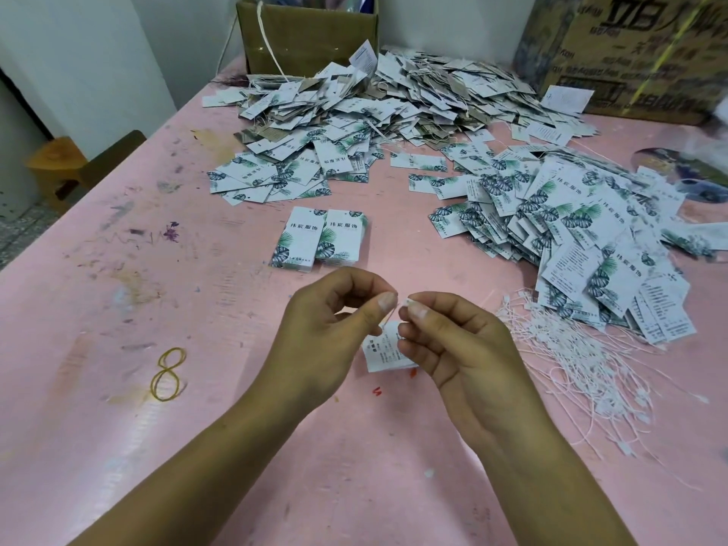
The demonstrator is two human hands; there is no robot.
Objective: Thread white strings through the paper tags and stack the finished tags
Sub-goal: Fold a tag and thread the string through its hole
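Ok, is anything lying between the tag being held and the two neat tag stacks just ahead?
Nothing visible: only pink tabletop separates the held tag from the stacks. The loose strings lie off to the right.

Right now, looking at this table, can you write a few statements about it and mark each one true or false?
1. The left hand and the right hand both pinch a white string, with a paper tag just below. True.
2. The loose strings lie to the left of the hands. False: they lie to the right.
3. Two neat tag stacks sit side by side beyond the hands. True.
4. The yellow rubber band is wrapped around a stack. False: it lies alone on the pink table, to the left.
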